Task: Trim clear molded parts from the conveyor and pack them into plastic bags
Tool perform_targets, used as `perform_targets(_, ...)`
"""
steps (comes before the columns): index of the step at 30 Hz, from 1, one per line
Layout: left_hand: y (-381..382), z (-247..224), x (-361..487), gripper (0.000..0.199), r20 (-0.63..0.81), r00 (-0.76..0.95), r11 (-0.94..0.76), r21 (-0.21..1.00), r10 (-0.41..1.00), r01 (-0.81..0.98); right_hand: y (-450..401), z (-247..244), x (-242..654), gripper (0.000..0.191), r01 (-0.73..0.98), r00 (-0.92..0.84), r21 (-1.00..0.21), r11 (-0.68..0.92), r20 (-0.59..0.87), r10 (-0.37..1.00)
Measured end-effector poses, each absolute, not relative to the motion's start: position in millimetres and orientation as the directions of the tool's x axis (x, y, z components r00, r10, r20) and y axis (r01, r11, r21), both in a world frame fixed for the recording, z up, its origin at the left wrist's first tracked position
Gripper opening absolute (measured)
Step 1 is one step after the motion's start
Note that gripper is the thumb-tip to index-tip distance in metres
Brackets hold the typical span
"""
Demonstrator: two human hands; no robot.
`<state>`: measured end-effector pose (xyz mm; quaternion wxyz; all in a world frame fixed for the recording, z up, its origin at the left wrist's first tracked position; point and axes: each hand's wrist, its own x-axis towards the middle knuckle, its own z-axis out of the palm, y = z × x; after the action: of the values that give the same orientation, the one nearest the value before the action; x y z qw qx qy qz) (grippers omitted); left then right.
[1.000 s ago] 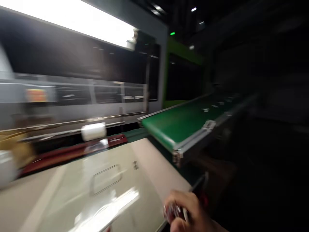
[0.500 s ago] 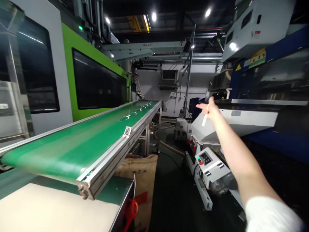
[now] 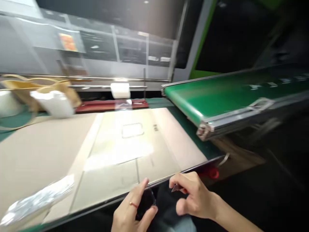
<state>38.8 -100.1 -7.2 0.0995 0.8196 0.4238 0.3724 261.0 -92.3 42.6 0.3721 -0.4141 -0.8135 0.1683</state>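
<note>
My left hand (image 3: 132, 209), with a ring on one finger, is at the near edge of the worktable (image 3: 154, 184). Its thumb and forefinger pinch a thin, clear plastic piece (image 3: 152, 195) by its ends; the dark background makes its outline hard to see. My right hand (image 3: 191, 195) is a little to the right, fingers curled round a small pointed blade (image 3: 175, 188), mostly hidden in the grip. The blade and the clear piece are apart. Under the hands, the tabletop carries a clear sheet (image 3: 154, 161) over pale board, with strong glare on it.
A green conveyor belt (image 3: 193, 100) rises to the right with several clear pieces on it. On the table are a silvery wrapped bundle (image 3: 41, 196), a white roll (image 3: 120, 90), a red bar (image 3: 96, 106) and a paper bag (image 3: 70, 93). A red-handled tool (image 3: 213, 173) hangs at the edge.
My view has swung left from the conveyor and machines to the worktable. My right hand, earlier stretched out towards a hopper, is back near the table edge. My left hand has come into view.
</note>
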Motion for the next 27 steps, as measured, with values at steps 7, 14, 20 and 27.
perform_targets(7, -137.1, 11.4, 9.0, 0.054, 0.577, 0.266, -0.558, 0.416, 0.772, 0.718, -68.0, 2.3, 174.1, 0.068, 0.381, -0.500, -0.517, 0.767, 0.582, 0.641)
perform_targets(14, -146.6, 23.4, -0.8, 0.055, 0.569, 0.307, -0.582, 0.399, 0.763, 0.708, -71.1, -1.2, 152.8, 0.069, 0.315, -0.485, -0.489, 0.813, 0.653, 0.581)
perform_targets(20, -147.1, 23.1, 0.5, 0.055, 0.571, 0.345, -0.626, 0.419, 0.745, 0.658, -77.6, -3.5, 154.7, 0.070, 0.363, -0.454, -0.420, 0.832, 0.700, 0.551)
perform_targets(27, -152.9, 19.5, 6.1, 0.045, 0.521, 0.325, -0.569, 0.420, 0.789, 0.707, -89.7, -18.4, 159.2, 0.070, 0.406, -0.432, -0.456, 0.792, 0.668, 0.606)
